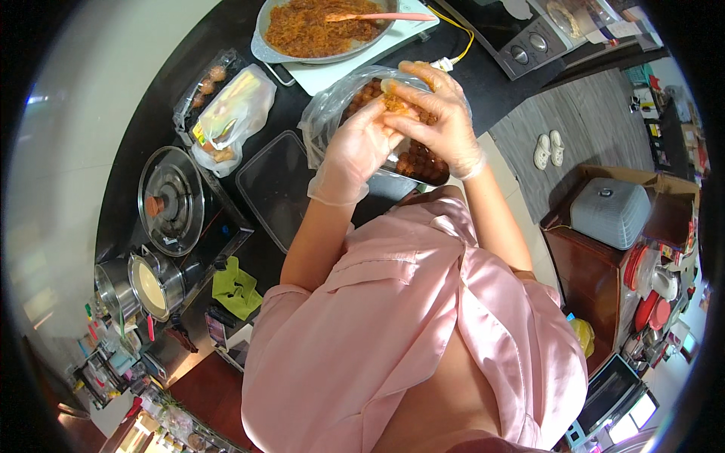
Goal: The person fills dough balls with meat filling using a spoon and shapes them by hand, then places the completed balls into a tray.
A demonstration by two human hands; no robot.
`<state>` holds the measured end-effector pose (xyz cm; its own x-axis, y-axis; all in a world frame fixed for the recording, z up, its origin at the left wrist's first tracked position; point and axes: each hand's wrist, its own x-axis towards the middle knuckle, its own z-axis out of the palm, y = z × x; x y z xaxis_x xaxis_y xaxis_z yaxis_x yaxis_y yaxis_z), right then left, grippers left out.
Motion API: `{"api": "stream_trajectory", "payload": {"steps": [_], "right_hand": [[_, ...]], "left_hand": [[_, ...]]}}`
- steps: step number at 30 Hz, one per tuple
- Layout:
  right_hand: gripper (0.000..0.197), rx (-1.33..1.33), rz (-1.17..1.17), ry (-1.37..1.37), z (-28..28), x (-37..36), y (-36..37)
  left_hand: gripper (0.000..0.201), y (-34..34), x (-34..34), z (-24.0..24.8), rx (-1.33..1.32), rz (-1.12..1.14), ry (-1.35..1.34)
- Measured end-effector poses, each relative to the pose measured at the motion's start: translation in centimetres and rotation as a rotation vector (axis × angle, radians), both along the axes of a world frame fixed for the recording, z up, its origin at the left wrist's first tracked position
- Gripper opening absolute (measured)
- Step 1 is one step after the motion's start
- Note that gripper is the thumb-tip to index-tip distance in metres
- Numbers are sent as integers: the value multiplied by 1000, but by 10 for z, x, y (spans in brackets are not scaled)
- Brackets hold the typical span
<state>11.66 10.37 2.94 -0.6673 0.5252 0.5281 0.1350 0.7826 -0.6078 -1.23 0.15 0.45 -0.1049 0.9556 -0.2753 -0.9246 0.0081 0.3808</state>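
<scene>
Both my hands wear thin clear plastic gloves and meet over a metal tray [433, 182]. Between their fingers sits a small lump of sticky orange-brown filling [400, 104]. My left hand [355, 147] cups it from the left, fingers bent toward it. From the right, my right hand [444, 121] curls over with thumb and fingers pressing around it. Rows of round brown balls [420, 161] lie in the tray beneath, partly hidden by my hands. A clear plastic bag [321, 117] spreads around the tray. Beyond, a pan [260, 44] holds shredded orange-brown filling with a pink spatula [396, 16].
The pan rests on a white hotplate [321, 79]. Left on the black counter are an egg carton [204, 89], a plastic bag of food [238, 113], a clear tray [253, 177], a glass lid [172, 200] and a pot [155, 287]. A microwave [529, 49] stands far right.
</scene>
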Motion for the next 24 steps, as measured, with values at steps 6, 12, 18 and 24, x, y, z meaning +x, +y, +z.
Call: {"api": "stream_trajectory", "payload": {"steps": [6, 12, 18, 24], "right_hand": [[46, 90, -25, -52, -1, -1, 1], [36, -112, -68, 93, -3, -9, -13], [26, -726, 38, 168, -17, -17, -13], [29, -1047, 304, 286, -8, 2, 0]], "left_hand": [[38, -3, 3, -2, -87, 63, 12], [37, -6, 10, -3, 61, 59, 125], [41, -5, 11, 3, 19, 101, 97], [40, -8, 2, 4, 14, 78, 33]]}}
